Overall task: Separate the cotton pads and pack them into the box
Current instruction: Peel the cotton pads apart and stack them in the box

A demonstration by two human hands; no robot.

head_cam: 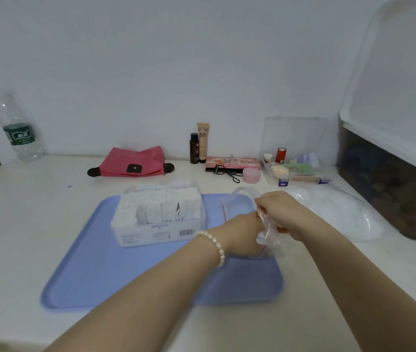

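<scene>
You look from head height, forward and down, close over the blue tray, the wall beyond it.

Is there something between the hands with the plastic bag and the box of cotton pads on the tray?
Nothing visible: only bare blue tray lies between the clear plastic bag, held by both hands, and the box to its left.

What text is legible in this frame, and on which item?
"BB": on the beige tube standing by the wall.
Water bottle: green label with white characters, too blurred to read.
Cotton pad box: barcode and small print, too small to read.
Dark bottle: label print unreadable.
Clear organizer: item labels unreadable.
</scene>
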